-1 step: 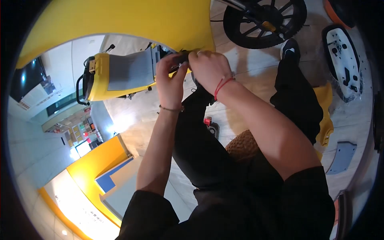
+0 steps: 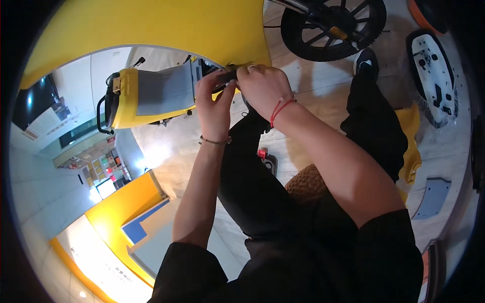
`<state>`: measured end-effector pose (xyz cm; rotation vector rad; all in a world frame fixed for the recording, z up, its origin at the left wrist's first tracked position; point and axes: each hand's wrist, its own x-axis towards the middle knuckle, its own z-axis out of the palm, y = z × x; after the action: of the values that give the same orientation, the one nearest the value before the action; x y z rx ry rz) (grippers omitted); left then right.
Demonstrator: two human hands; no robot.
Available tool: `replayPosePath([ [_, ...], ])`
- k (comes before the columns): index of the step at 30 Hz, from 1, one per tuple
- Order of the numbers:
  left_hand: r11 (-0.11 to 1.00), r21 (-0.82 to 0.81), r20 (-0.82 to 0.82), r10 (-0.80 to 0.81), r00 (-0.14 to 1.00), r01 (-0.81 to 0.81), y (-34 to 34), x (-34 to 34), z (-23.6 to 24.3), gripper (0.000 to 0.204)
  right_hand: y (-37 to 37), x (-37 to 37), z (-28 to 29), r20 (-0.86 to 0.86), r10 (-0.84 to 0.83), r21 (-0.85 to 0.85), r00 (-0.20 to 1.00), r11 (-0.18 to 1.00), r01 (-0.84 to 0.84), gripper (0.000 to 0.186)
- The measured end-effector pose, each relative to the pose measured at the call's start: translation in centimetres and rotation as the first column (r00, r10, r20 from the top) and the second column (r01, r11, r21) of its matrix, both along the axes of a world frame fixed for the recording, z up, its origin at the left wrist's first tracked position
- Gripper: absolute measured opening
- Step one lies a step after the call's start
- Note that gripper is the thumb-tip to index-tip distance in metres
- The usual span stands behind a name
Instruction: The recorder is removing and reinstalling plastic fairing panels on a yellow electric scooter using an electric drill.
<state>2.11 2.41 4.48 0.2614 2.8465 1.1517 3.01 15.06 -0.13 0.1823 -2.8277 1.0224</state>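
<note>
The dark piece (image 2: pixel 229 77) is up at the lower edge of the yellow panel (image 2: pixel 151 22), between the person's 2 hands. The left hand (image 2: pixel 214 103) has its thumb and fingers bowed apart at the base, and the tips appear to close on the piece. The right hand (image 2: pixel 265 86) is curled beside it, back of the hand to the camera; its fingertips are hidden, so whether it grips the piece or only braces it cannot be told.

Only a small part of the piece shows. It looks light enough for fingertips, and its matt, dark face suggests plastic or rubber with fair grip, though whether it is stiff or soft cannot be judged. A thumb-and-finger pinch on the exposed end seems the best hold, with 1 hand steadying near the panel. The panel looks like smooth, thin moulding: likely slippery and easily scuffed, so it is better supported at its rim than pressed mid-face. A wheel (image 2: pixel 345 20) stands just beyond.
</note>
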Motion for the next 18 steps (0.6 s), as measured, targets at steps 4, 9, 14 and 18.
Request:
replayPosePath([
  [4, 0.987, 0.143, -0.044, 0.082, 0.996, -0.075, -0.7, 1.9, 0.1, 0.017, -0.6, 1.1, 0.3, -0.065, 0.012, -0.069, 0.998, 0.997, -0.016, 0.014],
  [9, 0.966, 0.234, 0.032, 0.106, 0.994, -0.110, -1.8, 4.7, 0.3, 0.018, -0.8, 3.0, 1.0, 0.131, 0.080, -0.147, 0.988, 0.987, -0.060, 0.024],
  [14, 0.981, 0.194, -0.088, 0.015, 0.996, 0.002, -2.5, 6.9, 1.9, 0.020, 0.7, 5.2, 2.1, 0.314, 0.187, -0.331, 0.931, 0.940, -0.077, 0.030],
  [18, 0.993, -0.034, -0.291, -0.121, 0.949, 0.116, -2.9, 8.3, 3.9, 0.021, 1.4, 6.7, 3.4, 0.345, 0.322, -0.640, 0.882, 0.768, -0.030, 0.029],
])
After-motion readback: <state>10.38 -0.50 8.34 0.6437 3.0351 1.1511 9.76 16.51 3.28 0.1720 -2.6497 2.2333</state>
